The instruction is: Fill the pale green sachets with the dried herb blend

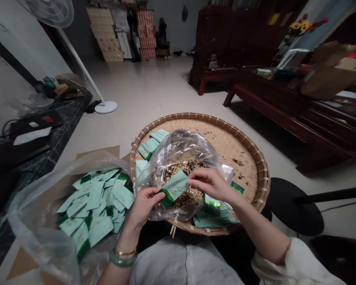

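Note:
A light-green paper sachet [175, 189] with a dark-green band is held tilted between my hands. My left hand [146, 204] pinches its lower left end, thumb on top. At the upper right end, the fingers of my right hand [209, 183] are closed on its edge; what lies behind them is hidden. Beneath the sachet, an open clear plastic bag [190, 142] holds a dry mix of pale and dark bits [178, 168]. This bag sits in a round woven bamboo tray [225, 130]. Stacks of flat green sachets [215, 217] lie in the tray near my right forearm.
More sachet stacks [148, 148] line the tray's left side. On the left, a large clear bag [32, 209] holds a heap of green sachets [97, 198]. A white fan base [106, 107] and a black round base [296, 206] stand on the floor. Dark wooden furniture [284, 107] is at right.

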`<state>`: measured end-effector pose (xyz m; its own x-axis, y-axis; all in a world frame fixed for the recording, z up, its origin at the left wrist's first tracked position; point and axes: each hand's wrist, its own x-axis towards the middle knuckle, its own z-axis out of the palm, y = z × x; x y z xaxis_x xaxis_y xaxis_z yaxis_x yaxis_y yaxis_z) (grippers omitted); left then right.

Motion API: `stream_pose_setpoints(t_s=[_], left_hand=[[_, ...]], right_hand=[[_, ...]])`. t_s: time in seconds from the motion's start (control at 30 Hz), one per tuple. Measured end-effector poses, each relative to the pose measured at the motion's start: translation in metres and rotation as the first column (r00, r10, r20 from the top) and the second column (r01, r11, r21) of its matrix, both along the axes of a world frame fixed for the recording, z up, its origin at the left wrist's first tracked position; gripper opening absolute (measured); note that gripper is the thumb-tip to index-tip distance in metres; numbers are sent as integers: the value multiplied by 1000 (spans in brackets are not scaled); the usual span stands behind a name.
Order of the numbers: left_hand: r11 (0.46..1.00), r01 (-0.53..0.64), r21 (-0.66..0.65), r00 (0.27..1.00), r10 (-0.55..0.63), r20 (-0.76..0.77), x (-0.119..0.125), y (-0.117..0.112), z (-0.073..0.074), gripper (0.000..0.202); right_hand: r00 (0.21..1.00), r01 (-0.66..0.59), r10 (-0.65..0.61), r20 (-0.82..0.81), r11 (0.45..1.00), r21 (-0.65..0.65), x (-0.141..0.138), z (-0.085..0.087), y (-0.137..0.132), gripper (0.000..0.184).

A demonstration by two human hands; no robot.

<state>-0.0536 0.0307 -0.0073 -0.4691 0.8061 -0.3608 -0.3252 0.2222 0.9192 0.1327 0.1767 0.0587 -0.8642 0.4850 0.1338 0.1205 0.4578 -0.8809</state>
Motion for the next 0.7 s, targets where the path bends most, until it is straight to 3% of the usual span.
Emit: stream_pose_setpoints(t_s=[0.13,0.33,0.53,0.7], left_hand=[[999,-27,20,984,23,176,4,2,2,33],[992,-117,39,990,113,81,19,3,-5,33],[996,-13,84,999,10,38,31,5,-3,47],[998,40,55,997,-44,69,35,5,-3,41]], right_hand=[[999,52,-52,4,992,-119,-1,-12,2,24],[990,113,-114,78,993,28,-10,-19,-13,23],[995,27,-44,86,983,182,-20,-21,-23,23],[979,-46,26,203,995,93,-20,-19,-25,23]])
